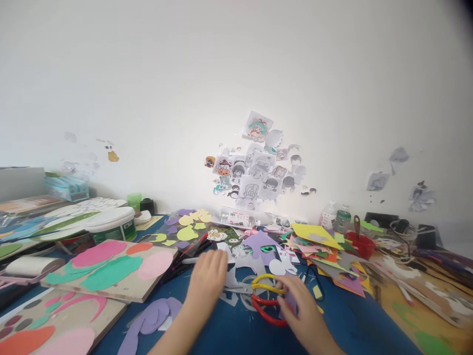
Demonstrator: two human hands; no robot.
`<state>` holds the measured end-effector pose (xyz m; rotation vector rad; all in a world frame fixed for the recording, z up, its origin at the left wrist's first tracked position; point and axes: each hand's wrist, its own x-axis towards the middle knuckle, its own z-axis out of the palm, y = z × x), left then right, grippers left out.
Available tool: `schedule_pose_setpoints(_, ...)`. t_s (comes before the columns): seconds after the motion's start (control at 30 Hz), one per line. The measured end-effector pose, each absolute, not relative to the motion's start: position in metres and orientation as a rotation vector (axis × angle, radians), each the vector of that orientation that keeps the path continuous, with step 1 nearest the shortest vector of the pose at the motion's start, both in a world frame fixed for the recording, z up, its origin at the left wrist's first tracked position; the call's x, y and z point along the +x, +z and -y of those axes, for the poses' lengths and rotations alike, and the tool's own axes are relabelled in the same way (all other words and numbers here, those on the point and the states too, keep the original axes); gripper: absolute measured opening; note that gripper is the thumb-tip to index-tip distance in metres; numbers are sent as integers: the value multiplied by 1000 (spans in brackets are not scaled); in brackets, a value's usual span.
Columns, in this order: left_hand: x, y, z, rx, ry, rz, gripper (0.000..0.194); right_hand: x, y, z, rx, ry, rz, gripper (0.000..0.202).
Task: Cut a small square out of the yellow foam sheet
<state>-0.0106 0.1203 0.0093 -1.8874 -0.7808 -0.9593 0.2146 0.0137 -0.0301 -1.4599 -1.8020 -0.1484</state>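
Right grip (pixel 300 304); scissors (pixel 254 286) at its left

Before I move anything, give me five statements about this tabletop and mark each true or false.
1. The right hand is at the handles of the scissors. True.
2. Both scissor handles are red. False: one is yellow, the other red.
3. Paper drawings are stuck to the white wall. True.
4. The scissors' blades point toward the right hand. False: they point toward the left hand.
5. A red bowl stands to the right of the right hand. True.
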Motion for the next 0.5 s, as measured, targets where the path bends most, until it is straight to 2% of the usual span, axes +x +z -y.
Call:
schedule_pose_setpoints(0.1,12,3,-91,-2010,-1089,306,25,187,-21,-40,-1341,-129,1912,56)
schedule_pose_setpoints(0.13,18,0,-81,-2056,-1079,194,27,179,-20,-51,-1300,-126,1942,58)
schedule_pose_setpoints(0.23,28,-7,-65,-2172,-1054,60,21,167,-21,-76,-1214,-132,1964,28)
schedule_pose_setpoints(0.3,28,-5,-73,-2276,-1016,63,20,170,-23,-84,-1204,-111,1919,22)
schedule_pose_setpoints(0.4,30,9,-117,-2438,-976,329,30,185,-24,-84,-1252,-29,1769,28)
schedule_pose_setpoints(0.5,42,22,-183,-2505,-873,966,31,200,-24,-83,-1330,99,1554,32)
